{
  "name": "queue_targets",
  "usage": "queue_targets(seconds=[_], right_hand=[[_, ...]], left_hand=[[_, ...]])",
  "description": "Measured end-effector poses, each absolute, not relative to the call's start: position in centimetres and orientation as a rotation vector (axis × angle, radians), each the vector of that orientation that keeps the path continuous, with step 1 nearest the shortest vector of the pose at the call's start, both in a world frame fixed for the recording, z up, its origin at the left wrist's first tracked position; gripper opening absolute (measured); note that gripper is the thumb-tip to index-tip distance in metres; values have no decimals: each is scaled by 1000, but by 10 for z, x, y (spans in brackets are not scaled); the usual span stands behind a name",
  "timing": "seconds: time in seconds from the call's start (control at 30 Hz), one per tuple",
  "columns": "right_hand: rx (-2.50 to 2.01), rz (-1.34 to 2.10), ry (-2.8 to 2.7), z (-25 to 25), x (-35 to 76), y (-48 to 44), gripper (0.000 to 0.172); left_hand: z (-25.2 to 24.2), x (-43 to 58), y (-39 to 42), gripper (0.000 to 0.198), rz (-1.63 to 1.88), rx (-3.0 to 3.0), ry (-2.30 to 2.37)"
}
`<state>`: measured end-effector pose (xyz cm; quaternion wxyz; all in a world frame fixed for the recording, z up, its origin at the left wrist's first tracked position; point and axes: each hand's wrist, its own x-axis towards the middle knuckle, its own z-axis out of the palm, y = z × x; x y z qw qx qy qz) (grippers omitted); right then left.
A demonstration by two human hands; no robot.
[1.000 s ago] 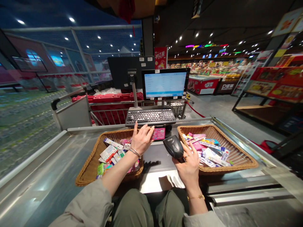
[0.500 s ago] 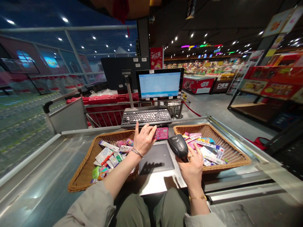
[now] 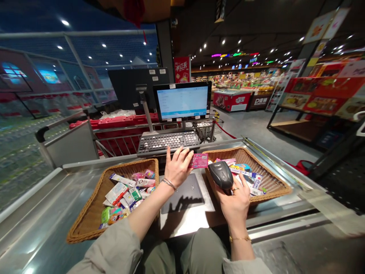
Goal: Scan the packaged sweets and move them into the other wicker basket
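Checkout counter (image 3: pixel 40 217), stainless steel, viewed from the seated person's position. Left hand (image 3: pixel 178 167) grasps a flat pink packet (image 3: pixel 198 161) by its edge, held above the counter just in front of the keyboard (image 3: pixel 168 144). Right hand (image 3: pixel 234 201) is clenched around a black handheld barcode scanner (image 3: pixel 221 175), which sits near the packet without touching it. Black scan pad (image 3: pixel 184 194) lies on the counter between the hands. Left wicker basket (image 3: pixel 85 224) and right wicker basket (image 3: pixel 273 182) flank the pad, both holding small packaged goods (image 3: pixel 119 194). Monitor (image 3: pixel 182 102) stands behind the keyboard.
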<state>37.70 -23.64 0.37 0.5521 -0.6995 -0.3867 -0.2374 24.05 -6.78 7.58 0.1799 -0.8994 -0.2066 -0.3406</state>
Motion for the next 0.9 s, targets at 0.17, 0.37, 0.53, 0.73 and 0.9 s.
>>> queue_targets(seconds=[0.17,0.37,0.53,0.73,0.9], right_hand=[[-1692,-580,-846,3,385,-242,37],[-1704,-589,-751,1,396,-248,36],[-1747,-617,-686,-2,406,-253,38],[-1759,-629,-585,-2,415,-258,38],[-1757,-647,-494,-4,423,-263,40]], left_hand=[[74,256,-71,59,-954,-2573,-566],[70,274,-76,60,-949,-2605,-528],[69,289,-82,59,-932,-2628,-502],[68,305,-88,58,-927,-2653,-467],[68,318,-92,59,-904,-2680,-414]])
